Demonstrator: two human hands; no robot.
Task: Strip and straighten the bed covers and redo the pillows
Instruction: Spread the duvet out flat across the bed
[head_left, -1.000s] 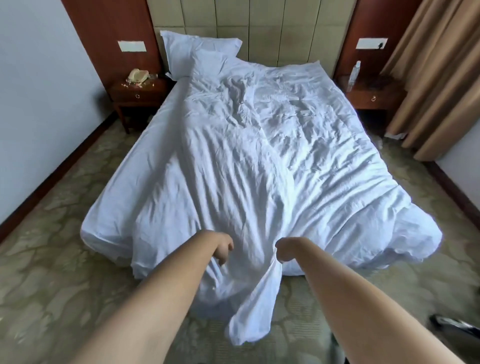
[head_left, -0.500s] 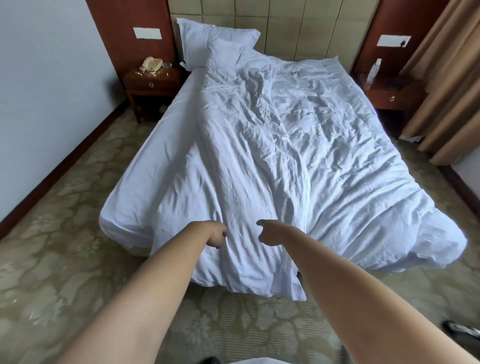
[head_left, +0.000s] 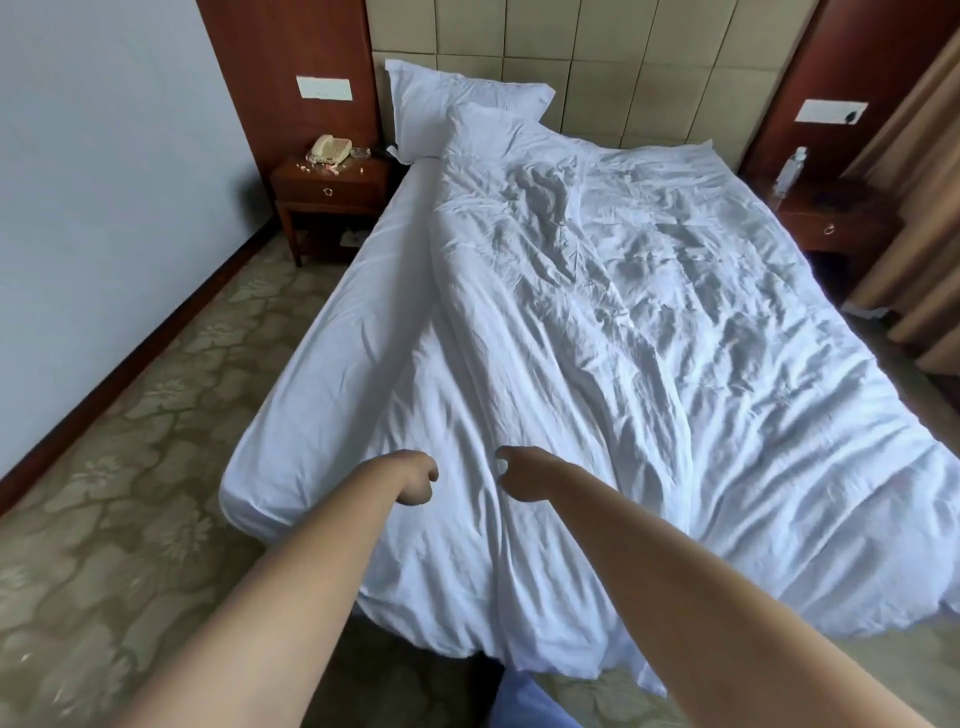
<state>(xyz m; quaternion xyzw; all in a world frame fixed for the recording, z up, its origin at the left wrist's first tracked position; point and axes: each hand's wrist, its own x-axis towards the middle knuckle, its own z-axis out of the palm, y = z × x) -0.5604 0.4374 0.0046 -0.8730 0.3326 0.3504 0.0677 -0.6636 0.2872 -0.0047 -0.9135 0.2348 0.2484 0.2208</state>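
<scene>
Head view, taken from the foot of the bed. White duvet (head_left: 597, 338) crumpled, lying skewed toward the right side, bunched into a long ridge down the middle; lower edge hanging over the foot of the mattress toward the carpet (head_left: 130, 467). Fitted sheet (head_left: 363, 322) exposed along the left side. Two white pillows at the head on the left: rear pillow (head_left: 467, 111) propped against the padded headboard (head_left: 649, 67), front pillow (head_left: 483, 130) overlapping it and partly under the top edge of the duvet.

Left hand (head_left: 415, 480) extended over the foot end, fingers curled downward into the duvet fabric, gathering a fold. Right hand (head_left: 519, 475) just beside it, fingers likewise curled and pinching the same cover; creases radiating from both grips. Fingertips hidden beneath the knuckles, so exact hold not visible.

Left nightstand (head_left: 330, 189) carrying a beige telephone (head_left: 330, 148) and small scattered items, too small to identify. Right nightstand (head_left: 831, 218) carrying a clear bottle (head_left: 792, 166). Tan curtain (head_left: 919, 208) at far right. Wall plates (head_left: 324, 87) on the wood panels either side of the headboard. Blue fabric (head_left: 519, 701) at the bottom edge, nature not determinable.
</scene>
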